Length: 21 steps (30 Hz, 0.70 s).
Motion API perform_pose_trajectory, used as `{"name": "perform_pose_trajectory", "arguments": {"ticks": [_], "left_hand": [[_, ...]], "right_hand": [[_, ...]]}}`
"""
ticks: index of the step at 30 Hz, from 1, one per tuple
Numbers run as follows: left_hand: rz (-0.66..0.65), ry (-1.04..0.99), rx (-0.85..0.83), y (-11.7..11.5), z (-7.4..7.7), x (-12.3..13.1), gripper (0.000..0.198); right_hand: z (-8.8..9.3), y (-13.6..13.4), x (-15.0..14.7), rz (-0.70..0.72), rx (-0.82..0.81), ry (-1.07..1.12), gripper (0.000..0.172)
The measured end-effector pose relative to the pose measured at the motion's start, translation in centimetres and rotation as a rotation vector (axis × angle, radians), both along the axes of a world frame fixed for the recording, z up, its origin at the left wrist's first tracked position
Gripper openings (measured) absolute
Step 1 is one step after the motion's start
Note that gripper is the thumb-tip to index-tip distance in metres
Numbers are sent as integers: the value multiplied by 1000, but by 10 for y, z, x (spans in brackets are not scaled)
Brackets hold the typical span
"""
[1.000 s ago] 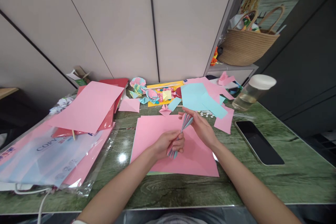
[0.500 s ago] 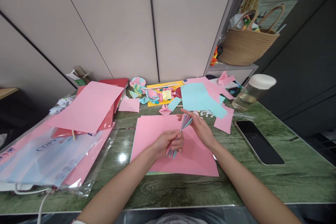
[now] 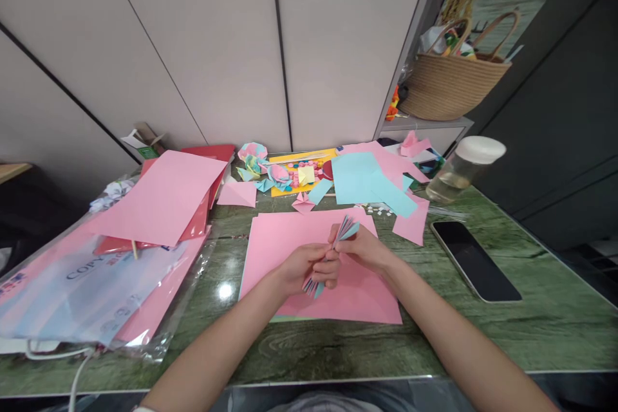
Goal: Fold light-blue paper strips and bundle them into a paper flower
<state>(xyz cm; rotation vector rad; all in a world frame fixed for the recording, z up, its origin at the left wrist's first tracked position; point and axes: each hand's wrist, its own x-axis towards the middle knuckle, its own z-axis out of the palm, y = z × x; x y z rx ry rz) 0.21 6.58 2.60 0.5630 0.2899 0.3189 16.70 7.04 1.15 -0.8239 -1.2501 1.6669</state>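
The fan [image 3: 347,232] is held over the pink sheets [image 3: 277,238], its waist pinched in the left hand [image 3: 311,266], its upper pleats in the right hand [image 3: 361,248]. Pleating seems done; the ends are only partly spread, and whether the waist is tied cannot be told. Liquid [image 3: 444,189] is held in the jar [image 3: 463,167], mixed items [image 3: 452,44] in the basket [image 3: 454,87].

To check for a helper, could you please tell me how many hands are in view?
2: the left hand holding the pleated paper around its middle, and the right hand pinching it nearer the upper end. No others show.
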Motion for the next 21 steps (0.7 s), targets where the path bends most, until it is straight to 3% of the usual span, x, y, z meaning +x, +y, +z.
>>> {"name": "perform_pose_trajectory", "arguments": {"ticks": [4, 12, 18, 21], "left_hand": [[-53, -39, -37, -3, 2, 1, 20], [-67, -65, 35, -9, -1, 4, 23], [92, 181, 394, -5, 2, 5, 34], [251, 411, 617, -4, 7, 3, 36]], "right_hand": [[-3, 2, -1, 29, 125, 17, 15], [-10, 1, 0, 49, 133, 92, 21], [-4, 3, 6, 120, 74, 24, 17], [-1, 5, 9, 34, 66, -67, 18]]}}
